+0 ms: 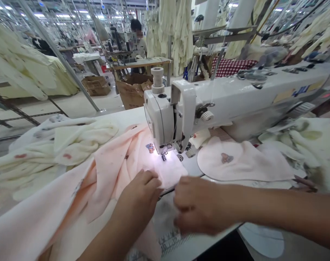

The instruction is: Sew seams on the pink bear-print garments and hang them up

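Note:
A length of pink fabric (107, 177) with small bear prints runs from the lower left up under the needle and presser foot (163, 156) of a white sewing machine (162, 119). My left hand (140, 194) rests on this fabric just in front of the foot, its fingers bent together and holding the cloth down. Close to the fabric's right corner is my right hand (199, 204), curled closed and slightly blurred; whatever its fingers hold is hidden. Right of the needle lies a rounded pink piece (235, 159) with a bear print.
Cream fabric pieces (83, 141) are heaped at the left of the table, more cloth (311, 145) at the right. A ruler strip (175, 244) runs along the table's front. Beyond stand cardboard boxes (132, 90), hanging cream garments (178, 36) and another person (139, 40).

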`<state>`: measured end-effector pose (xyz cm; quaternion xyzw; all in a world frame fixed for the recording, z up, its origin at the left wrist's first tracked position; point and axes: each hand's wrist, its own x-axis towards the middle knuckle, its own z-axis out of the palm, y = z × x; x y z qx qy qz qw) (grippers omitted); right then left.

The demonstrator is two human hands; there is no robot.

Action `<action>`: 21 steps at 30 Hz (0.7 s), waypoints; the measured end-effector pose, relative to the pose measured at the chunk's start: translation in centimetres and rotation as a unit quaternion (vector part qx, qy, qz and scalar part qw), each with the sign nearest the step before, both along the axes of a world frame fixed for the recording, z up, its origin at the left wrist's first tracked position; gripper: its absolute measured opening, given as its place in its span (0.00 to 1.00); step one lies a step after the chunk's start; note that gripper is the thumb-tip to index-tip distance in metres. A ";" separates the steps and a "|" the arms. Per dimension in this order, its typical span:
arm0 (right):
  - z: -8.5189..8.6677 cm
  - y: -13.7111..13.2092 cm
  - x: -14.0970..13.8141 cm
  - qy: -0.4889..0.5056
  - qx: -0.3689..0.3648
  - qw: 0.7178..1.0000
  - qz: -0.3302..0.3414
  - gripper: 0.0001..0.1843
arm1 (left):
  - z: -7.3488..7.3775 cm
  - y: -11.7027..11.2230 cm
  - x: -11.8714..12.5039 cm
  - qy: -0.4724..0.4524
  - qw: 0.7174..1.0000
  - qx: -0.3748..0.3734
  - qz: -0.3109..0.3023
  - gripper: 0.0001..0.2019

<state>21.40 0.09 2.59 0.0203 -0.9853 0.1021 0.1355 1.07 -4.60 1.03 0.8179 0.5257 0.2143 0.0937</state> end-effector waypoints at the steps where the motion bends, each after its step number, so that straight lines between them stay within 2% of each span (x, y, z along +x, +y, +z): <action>1: 0.0 0.7 0.1 0.019 0.009 0.999 -0.048 0.07 | -0.3 -0.1 0.0 0.022 0.999 0.030 -0.016 0.09; 2: -0.1 1.4 0.2 0.031 0.015 0.996 -0.087 0.08 | -0.5 -0.2 0.0 0.045 0.997 0.053 -0.030 0.10; 4: -0.4 2.5 0.1 0.039 0.017 0.992 -0.117 0.10 | -0.7 -0.4 0.1 0.083 0.993 0.077 -0.043 0.10; 9: -1.5 3.2 -0.9 0.031 0.023 0.992 -0.119 0.12 | -0.5 -0.6 0.3 0.089 0.991 0.089 -0.038 0.09; 14: -2.2 3.1 -1.2 0.021 0.011 0.993 -0.115 0.13 | 0.1 -0.8 0.6 0.027 0.999 0.018 0.003 0.10; 18: -2.3 2.9 -1.2 0.006 0.036 0.993 -0.114 0.15 | -0.7 -0.4 0.8 0.034 0.997 0.064 0.023 0.09; 21: -2.2 3.0 -1.3 -0.010 0.043 0.991 -0.124 0.16 | -1.1 0.3 0.7 0.067 0.995 0.057 0.036 0.09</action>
